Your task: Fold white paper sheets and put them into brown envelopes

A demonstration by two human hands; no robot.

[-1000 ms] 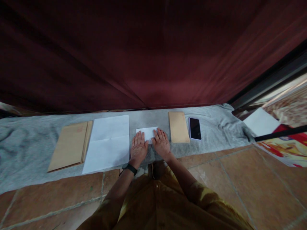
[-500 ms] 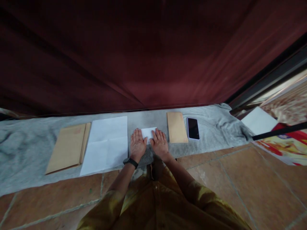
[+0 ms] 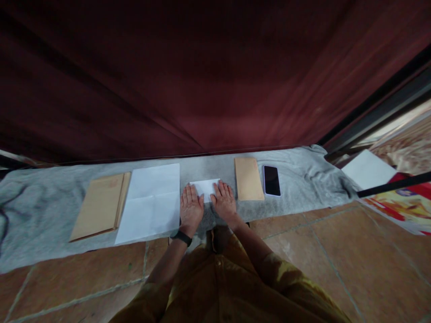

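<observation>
A small folded white paper [image 3: 204, 187] lies on a grey cloth [image 3: 43, 211] spread over the tiled floor. My left hand [image 3: 190, 209] lies flat with fingers stretched out, its fingertips at the paper's near left edge. Flat and open too, my right hand [image 3: 224, 202] presses on the paper's right part. A black band sits on my left wrist. Both hands hide the paper's near edge.
Left of my hands lie a large white sheet [image 3: 150, 202] and a brown envelope stack [image 3: 100, 205]. To the right are a small brown envelope [image 3: 248, 178] and a dark phone [image 3: 271, 180]. A dark red curtain [image 3: 202, 76] hangs behind. Another white sheet [image 3: 367, 169] lies far right.
My left hand has slid back toward me, baring more of the folded paper's left part. My right hand has hardly moved.
</observation>
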